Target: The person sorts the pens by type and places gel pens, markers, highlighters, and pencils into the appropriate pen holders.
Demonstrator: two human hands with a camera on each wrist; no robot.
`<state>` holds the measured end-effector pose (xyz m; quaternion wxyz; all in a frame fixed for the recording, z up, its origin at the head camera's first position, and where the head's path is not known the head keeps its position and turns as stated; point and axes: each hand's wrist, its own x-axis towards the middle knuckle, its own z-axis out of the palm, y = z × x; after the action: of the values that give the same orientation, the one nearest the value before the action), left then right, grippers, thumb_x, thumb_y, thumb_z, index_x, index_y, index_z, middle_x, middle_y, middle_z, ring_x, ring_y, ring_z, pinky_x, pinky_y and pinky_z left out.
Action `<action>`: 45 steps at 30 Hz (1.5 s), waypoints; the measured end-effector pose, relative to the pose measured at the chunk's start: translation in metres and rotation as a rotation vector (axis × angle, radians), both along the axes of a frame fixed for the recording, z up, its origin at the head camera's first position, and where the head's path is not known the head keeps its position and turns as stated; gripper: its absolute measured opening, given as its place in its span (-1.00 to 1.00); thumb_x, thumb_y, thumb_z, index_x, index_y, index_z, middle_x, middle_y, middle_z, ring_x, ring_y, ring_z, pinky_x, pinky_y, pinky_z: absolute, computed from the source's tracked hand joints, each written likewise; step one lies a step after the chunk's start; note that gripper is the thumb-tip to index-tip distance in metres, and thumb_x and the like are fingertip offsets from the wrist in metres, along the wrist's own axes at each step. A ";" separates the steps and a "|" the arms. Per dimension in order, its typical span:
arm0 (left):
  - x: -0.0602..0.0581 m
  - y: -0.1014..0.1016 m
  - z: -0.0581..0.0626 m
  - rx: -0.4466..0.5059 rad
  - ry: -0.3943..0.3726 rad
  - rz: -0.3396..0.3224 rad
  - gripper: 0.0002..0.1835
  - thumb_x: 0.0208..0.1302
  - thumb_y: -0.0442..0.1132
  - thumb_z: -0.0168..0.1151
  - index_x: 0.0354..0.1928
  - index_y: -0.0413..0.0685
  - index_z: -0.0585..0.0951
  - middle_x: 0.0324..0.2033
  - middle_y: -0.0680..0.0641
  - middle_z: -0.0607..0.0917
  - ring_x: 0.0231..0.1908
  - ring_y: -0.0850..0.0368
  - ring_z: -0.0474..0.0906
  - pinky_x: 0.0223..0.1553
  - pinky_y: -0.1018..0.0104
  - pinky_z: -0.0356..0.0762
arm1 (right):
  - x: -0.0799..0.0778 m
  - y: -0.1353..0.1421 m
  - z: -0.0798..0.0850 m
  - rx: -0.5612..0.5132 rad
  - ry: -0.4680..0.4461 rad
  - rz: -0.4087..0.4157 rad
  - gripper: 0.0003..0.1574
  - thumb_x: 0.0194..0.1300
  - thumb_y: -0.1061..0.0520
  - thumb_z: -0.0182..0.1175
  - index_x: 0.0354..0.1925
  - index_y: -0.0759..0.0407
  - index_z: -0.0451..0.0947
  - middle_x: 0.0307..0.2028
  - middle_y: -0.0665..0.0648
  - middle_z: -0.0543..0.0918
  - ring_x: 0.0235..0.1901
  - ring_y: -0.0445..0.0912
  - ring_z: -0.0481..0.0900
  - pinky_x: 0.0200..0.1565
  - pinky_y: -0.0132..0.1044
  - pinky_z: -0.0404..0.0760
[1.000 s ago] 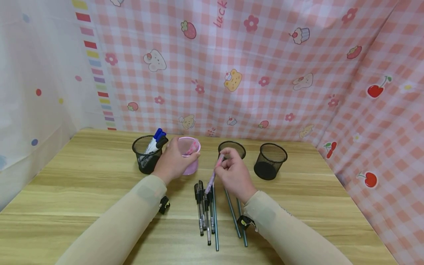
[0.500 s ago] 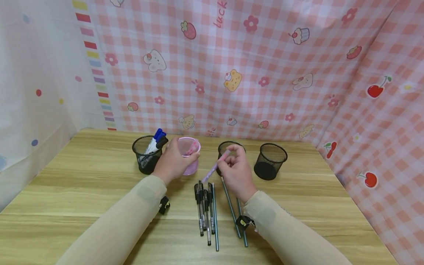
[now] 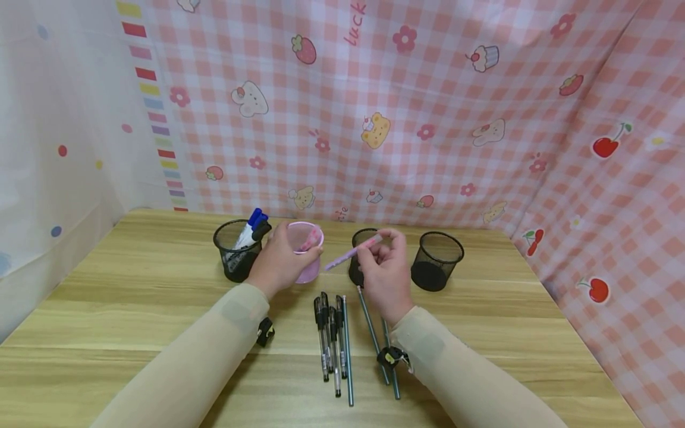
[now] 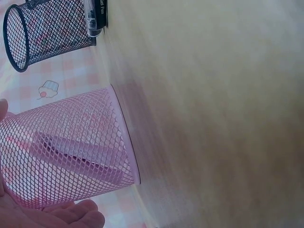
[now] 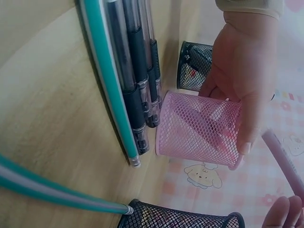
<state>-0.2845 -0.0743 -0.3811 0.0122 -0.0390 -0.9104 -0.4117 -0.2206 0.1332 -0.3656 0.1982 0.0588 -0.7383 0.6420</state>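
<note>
My left hand [image 3: 280, 261] grips a pink mesh pen cup [image 3: 307, 274] that stands upright on the table, thumb at its near right rim. Pink pens inside show through the mesh of the cup [image 4: 76, 156] in the left wrist view. Between thumb and fingers, my right hand [image 3: 389, 276] pinches a slim pink-and-purple pen [image 3: 345, 257]. Raised above the table and slanted, the pen points its lower end left toward the cup. In the right wrist view, that end of the pen [image 5: 283, 156] is apart from the cup's rim, close to the left thumb.
A black mesh cup [image 3: 220, 257] with blue and black markers stands left of the pink one. To the right are two more black mesh cups, one [image 3: 355, 270] partly behind my right hand, the other [image 3: 430, 276] farther right. Several black pens [image 3: 333, 345] and teal pencils [image 3: 350, 368] lie in front.
My right hand has lifted the pink-and-purple pen up from over the black pens and tilted it flatter, its lower end swinging toward the pink cup. The left hand stays on the cup.
</note>
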 end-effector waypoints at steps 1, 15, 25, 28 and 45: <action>0.000 0.000 0.000 0.001 0.000 -0.001 0.11 0.25 0.39 0.35 0.62 -0.03 0.12 0.44 -0.30 0.43 0.36 -0.31 0.50 0.32 -0.30 0.53 | 0.000 0.000 0.000 -0.002 0.012 -0.008 -0.56 0.53 0.27 0.18 0.23 0.26 0.25 -0.27 0.35 0.67 -0.41 -0.13 0.56 -0.34 -0.39 0.58; 0.000 -0.001 0.000 -0.001 -0.007 -0.013 0.12 0.26 0.40 0.35 0.63 -0.03 0.10 0.45 -0.29 0.43 0.38 -0.32 0.49 0.34 -0.32 0.50 | -0.006 -0.007 0.006 -0.127 0.074 -0.087 -0.58 0.51 0.25 0.24 0.18 0.11 0.28 -0.22 0.28 0.70 -0.37 -0.10 0.62 -0.26 -0.26 0.70; -0.001 -0.001 0.000 -0.011 -0.005 -0.011 0.11 0.26 0.41 0.33 0.62 -0.03 0.11 0.44 -0.30 0.43 0.37 -0.32 0.50 0.33 -0.32 0.51 | -0.013 -0.012 0.005 -0.129 0.066 -0.154 -0.61 0.51 0.22 0.26 0.15 0.14 0.30 -0.19 0.38 0.72 -0.27 0.22 0.64 -0.28 -0.24 0.73; 0.000 -0.001 0.000 -0.012 -0.003 -0.010 0.11 0.26 0.42 0.33 0.62 -0.03 0.11 0.44 -0.30 0.44 0.37 -0.33 0.49 0.33 -0.32 0.50 | -0.015 -0.014 0.004 -0.140 0.056 -0.164 -0.62 0.51 0.22 0.26 0.14 0.13 0.31 -0.20 0.37 0.72 -0.25 0.28 0.64 -0.29 -0.20 0.74; 0.000 -0.001 0.000 -0.003 -0.005 -0.007 0.12 0.27 0.39 0.33 0.63 -0.06 0.09 0.43 -0.30 0.45 0.37 -0.33 0.50 0.32 -0.33 0.51 | -0.022 -0.026 -0.003 -0.149 0.037 -0.167 -0.63 0.47 0.27 0.29 0.11 0.11 0.36 -0.33 0.15 0.71 -0.53 -0.16 0.49 -0.54 -0.41 0.47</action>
<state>-0.2842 -0.0756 -0.3812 0.0085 -0.0409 -0.9109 -0.4106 -0.2429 0.1071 -0.3682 0.2686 -0.0061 -0.6869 0.6752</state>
